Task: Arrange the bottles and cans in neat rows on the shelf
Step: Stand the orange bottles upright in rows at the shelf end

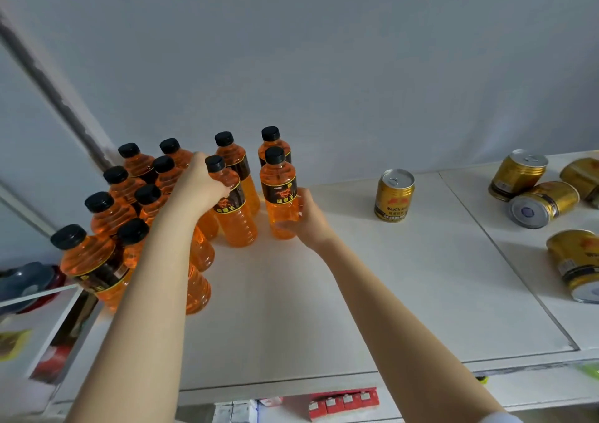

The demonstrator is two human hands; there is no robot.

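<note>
Most bottles (110, 215) stand rowed; left hand (199, 184) and right hand (306, 220) each grip one; cans (541, 202) beyond my right lie unsorted.

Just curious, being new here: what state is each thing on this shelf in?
Left hand: grips the middle bottle, capped.
Right hand: holds the front-right bottle, upright.
Other bottles: upright, capped, clustered.
Lone can: upright.
Cans at right: tipped over.

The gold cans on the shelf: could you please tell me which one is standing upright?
The lone can nearest the orange bottles, lid facing up. The other cans at the right lie tipped or lean on each other.
</note>
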